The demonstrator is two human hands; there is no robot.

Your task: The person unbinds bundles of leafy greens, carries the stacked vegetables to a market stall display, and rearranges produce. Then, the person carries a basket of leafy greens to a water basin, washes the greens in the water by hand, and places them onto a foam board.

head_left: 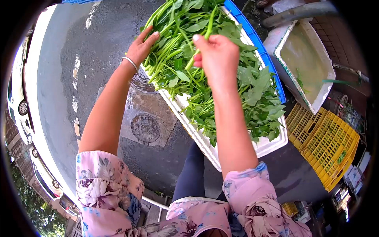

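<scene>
Leafy green stems [173,47] are heaped in a long white foam box [189,124], with their leaves mostly toward the right. My right hand [217,53] is above the heap, its fingers closed round a thick green stem [210,24]. At the left edge of the pile, my left hand [141,47] has its thumb and fingers apart and touches the outer stems. Its fingertips are partly among the greens, and it does not grip anything that I can make out. A pale bracelet [130,63] circles my left wrist.
A blue crate edge [272,71] runs along the box's right side. Farther right are a foam tub of murky water [306,55] and yellow plastic crates [329,142]. A round metal cover [145,127] lies in the wet ground. Parked cars [23,106] stand at the far left.
</scene>
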